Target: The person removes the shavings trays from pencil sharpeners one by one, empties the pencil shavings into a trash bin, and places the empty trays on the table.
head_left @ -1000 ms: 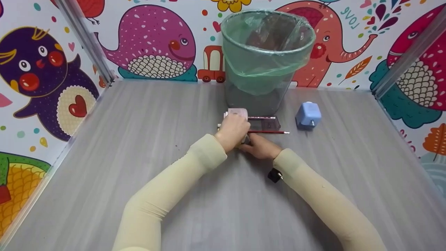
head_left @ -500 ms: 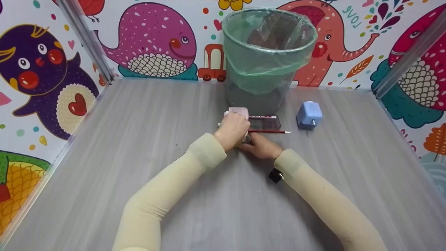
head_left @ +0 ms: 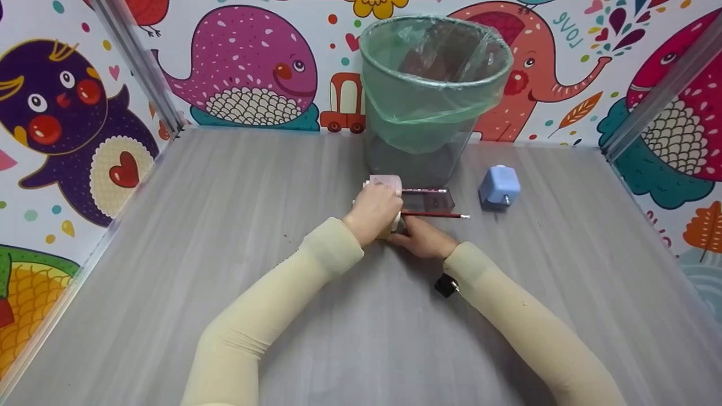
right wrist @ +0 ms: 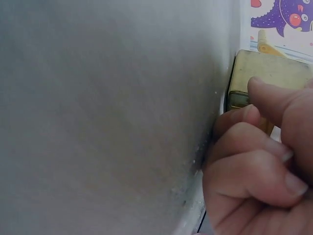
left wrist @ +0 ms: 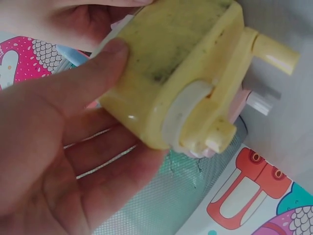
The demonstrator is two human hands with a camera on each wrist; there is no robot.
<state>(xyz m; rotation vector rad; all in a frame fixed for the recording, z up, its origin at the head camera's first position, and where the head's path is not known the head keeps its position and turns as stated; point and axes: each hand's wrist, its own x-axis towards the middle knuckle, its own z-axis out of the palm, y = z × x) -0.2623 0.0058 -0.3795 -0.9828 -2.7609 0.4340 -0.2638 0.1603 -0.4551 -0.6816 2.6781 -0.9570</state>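
Working remotely, I hold the yellow plastic, box-shaped crank sharpener between both hands, the left hand gripping its body, the right hand pinching the end opposite its crank.

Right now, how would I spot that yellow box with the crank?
On the grey table stands a tall bin with a green liner. Just in front of it, the person's left hand and right hand hold the yellow box. Unlike its neighbours, the pink block and blue box, its body is yellow.
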